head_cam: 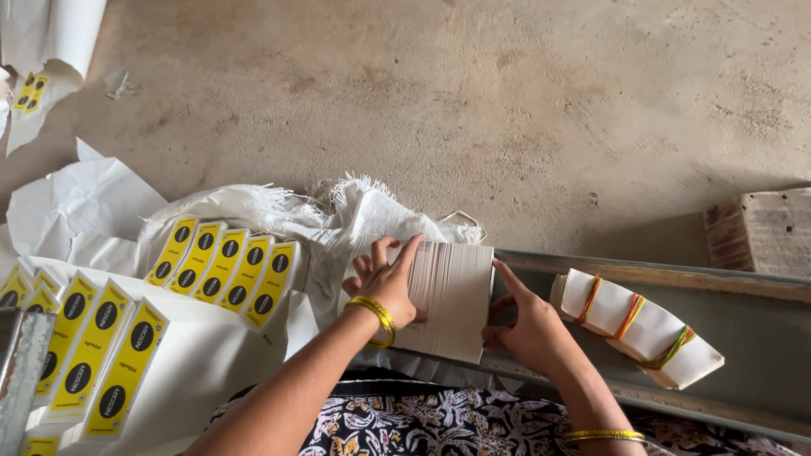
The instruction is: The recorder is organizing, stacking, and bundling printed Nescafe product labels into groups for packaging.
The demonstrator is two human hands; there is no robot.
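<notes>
Hands work nearest: left hand (384, 283) and right hand (524, 325), fingers closed on a loose white card stack (448, 295) over the lap, not yet banded. Beyond, one rubber-banded bundle (638, 328) lies finished in the metal tray (760, 338); yellow labels (224, 266) lie left.

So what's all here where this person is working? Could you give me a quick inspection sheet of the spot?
Surface: bare concrete floor, dusty and scuffed; a grey trough-like tray runs along the right.
Job's things: a thick stack of white sheets, held between the left hand and the right hand.
Clutter: a bundle of white sheets bound with coloured rubber bands in the tray; rows of yellow labelled stacks at left; a white woven sack; loose white paper.
Grippers: both hands are bare and wear bangles, pressing the stack's sides.
Cables: nothing seen.
Surroundings: a worn wooden block at far right.
</notes>
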